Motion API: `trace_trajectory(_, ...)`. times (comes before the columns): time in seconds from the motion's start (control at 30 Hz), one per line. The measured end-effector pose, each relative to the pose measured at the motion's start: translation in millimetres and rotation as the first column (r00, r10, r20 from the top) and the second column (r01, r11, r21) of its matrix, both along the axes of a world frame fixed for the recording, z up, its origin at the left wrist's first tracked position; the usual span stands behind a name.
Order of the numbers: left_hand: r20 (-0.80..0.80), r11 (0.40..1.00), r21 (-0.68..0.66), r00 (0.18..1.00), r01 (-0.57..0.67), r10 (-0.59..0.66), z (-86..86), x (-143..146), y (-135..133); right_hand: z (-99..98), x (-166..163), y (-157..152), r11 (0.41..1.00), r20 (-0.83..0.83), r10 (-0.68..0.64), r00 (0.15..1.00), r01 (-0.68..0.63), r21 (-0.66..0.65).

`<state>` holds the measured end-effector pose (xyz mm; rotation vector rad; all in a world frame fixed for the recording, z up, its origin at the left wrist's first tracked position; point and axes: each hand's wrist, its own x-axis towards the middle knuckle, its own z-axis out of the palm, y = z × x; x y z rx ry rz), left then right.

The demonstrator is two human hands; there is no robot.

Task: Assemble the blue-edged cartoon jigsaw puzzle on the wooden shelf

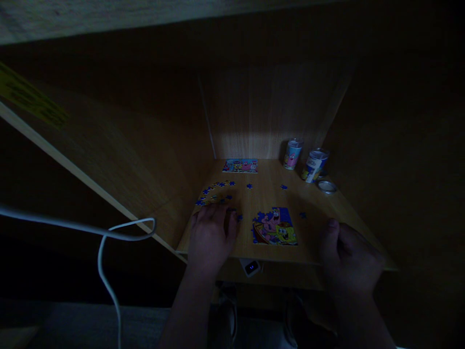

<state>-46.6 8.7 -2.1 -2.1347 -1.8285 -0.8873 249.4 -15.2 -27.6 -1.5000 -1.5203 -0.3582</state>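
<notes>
My left hand [212, 235] lies palm down at the left front of the wooden shelf, thumb apart from the fingers. Its fingertips reach the near side of some loose jigsaw pieces [214, 197] and are partly hidden. A partly assembled jigsaw puzzle [275, 227] with cartoon figures lies between my hands, its left and upper-left edges ragged. My right hand [350, 254] is curled into a loose fist over the right front of the shelf, with nothing visible in it. Single pieces lie apart: one puzzle piece [302, 215] right of the assembled part, another piece [284, 187] farther back.
A finished-looking picture panel [240, 166] lies at the back left. Two printed cans, one pink-and-blue can [292, 154] and one blue-and-yellow can [314, 166], stand at back right by a round lid [327, 186]. A white cable [105, 232] hangs at left. Wooden walls enclose the shelf.
</notes>
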Motion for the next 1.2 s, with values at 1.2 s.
trace_trajectory(1.2,0.122,0.971,-0.205,0.981,-0.123,0.15,3.1,-1.6,3.9,-1.0,-0.1,1.1,1.0,0.03,-0.023,0.999,0.024,-0.008)
